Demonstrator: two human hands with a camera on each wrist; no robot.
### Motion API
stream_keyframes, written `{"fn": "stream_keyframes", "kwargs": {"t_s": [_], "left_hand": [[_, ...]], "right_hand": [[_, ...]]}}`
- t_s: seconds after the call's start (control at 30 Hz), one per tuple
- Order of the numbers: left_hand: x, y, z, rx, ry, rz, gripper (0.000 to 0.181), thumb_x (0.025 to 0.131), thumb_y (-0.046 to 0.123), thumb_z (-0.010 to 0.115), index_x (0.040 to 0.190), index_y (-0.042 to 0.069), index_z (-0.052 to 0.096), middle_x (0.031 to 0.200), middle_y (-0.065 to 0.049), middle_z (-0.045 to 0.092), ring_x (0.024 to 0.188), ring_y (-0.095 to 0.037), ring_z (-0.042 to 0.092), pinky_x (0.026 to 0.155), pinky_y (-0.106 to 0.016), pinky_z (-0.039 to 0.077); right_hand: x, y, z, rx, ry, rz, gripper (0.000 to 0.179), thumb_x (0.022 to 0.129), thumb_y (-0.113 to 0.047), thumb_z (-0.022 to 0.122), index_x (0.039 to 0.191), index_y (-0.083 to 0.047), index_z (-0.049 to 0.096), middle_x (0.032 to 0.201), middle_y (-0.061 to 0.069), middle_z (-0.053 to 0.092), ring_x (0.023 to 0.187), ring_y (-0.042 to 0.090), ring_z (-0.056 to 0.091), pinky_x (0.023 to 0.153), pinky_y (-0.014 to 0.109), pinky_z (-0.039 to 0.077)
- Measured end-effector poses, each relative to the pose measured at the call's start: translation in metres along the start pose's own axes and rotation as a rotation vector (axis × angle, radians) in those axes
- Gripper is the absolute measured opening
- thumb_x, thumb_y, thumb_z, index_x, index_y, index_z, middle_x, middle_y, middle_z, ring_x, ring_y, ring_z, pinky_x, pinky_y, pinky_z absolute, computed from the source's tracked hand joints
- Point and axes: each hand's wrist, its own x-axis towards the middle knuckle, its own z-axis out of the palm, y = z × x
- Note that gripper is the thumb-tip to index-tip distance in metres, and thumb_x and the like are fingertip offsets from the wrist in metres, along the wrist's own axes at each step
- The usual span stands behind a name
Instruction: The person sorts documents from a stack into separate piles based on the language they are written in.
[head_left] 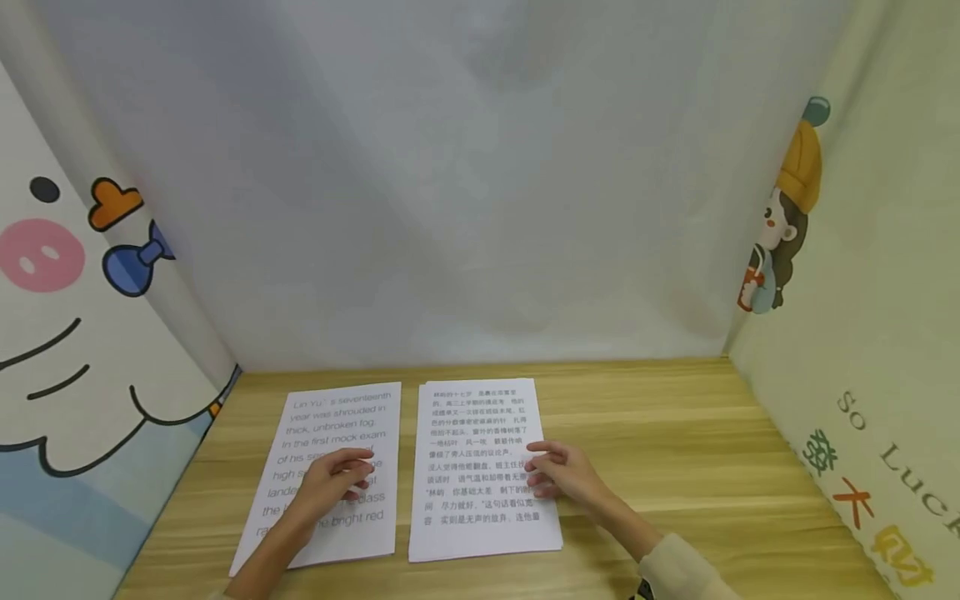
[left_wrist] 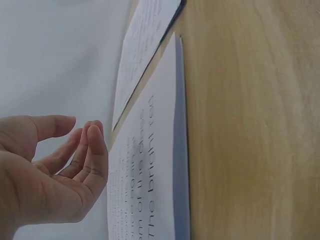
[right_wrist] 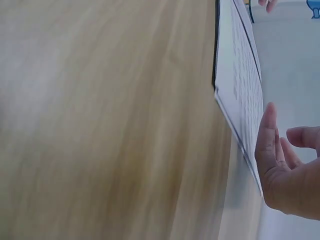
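Two stacks of printed paper lie side by side on the wooden table. The left stack carries large English print; the right stack carries Chinese print. My left hand hovers over the English stack, its fingers loosely bent and nothing between thumb and fingers. In the left wrist view, that hand shows a gap between thumb and fingertips, above the sheets. Over the right edge of the Chinese stack is my right hand, relaxed and holding nothing. The right wrist view shows this hand beside the stack's edge.
The wooden table runs back to a pale cloth wall. Cartoon-printed side panels stand at left and right. A narrow strip of table separates the two stacks.
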Motion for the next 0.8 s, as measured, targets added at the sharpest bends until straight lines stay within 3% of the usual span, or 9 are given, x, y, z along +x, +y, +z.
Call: {"fn": "stream_keyframes", "kwargs": {"t_s": [0.4, 0.8], "left_hand": [[0.003, 0.004, 0.018, 0.012, -0.011, 0.009, 0.039, 0.098, 0.014, 0.064, 0.134, -0.003, 0.061, 0.11, -0.015, 0.07, 0.086, -0.015, 0.068, 0.074, -0.029, 0.061], [0.003, 0.01, 0.039, 0.058, -0.021, 0.046, 0.045, 0.095, 0.007, 0.062, 0.137, -0.005, 0.057, 0.124, -0.021, 0.067, 0.101, -0.024, 0.07, 0.08, -0.034, 0.063]], "right_hand": [[-0.007, -0.003, -0.037, -0.024, -0.022, 0.028, 0.049, 0.106, -0.015, 0.051, 0.146, 0.012, 0.041, 0.121, 0.026, 0.066, 0.09, 0.015, 0.071, 0.078, 0.029, 0.064], [-0.009, 0.004, -0.041, -0.035, -0.038, 0.06, 0.044, 0.105, -0.009, 0.049, 0.14, 0.017, 0.044, 0.117, 0.022, 0.066, 0.085, 0.012, 0.071, 0.07, 0.029, 0.064]]}}
